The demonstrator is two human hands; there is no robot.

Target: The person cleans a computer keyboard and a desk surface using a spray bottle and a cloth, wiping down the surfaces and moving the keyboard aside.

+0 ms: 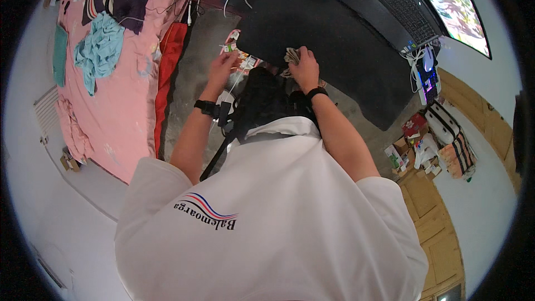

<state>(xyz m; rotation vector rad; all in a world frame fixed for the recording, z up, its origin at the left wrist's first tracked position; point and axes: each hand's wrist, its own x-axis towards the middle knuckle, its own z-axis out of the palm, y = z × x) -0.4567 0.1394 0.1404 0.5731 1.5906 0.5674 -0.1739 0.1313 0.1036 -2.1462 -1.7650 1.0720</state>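
Note:
In the head view, my right hand [306, 72] grips a crumpled greyish-brown cloth [292, 56] at the near edge of a black desk surface [301, 16]. My left hand [222, 71] is to the left of the desk, its fingertips beside a heap of colourful printed wrappers [247, 62]. Whether those fingers hold anything is not clear. A thin white cable [239, 78] runs down past the wrappers. Both wrists wear black bands.
Right of the desk's middle sits a laptop [397, 4], with a bright monitor [451, 0] behind it. A pink-covered bed [125, 121] with a crumpled light-blue garment [100, 46] lies left. Cardboard boxes and bags [411, 154] stand on the floor at right.

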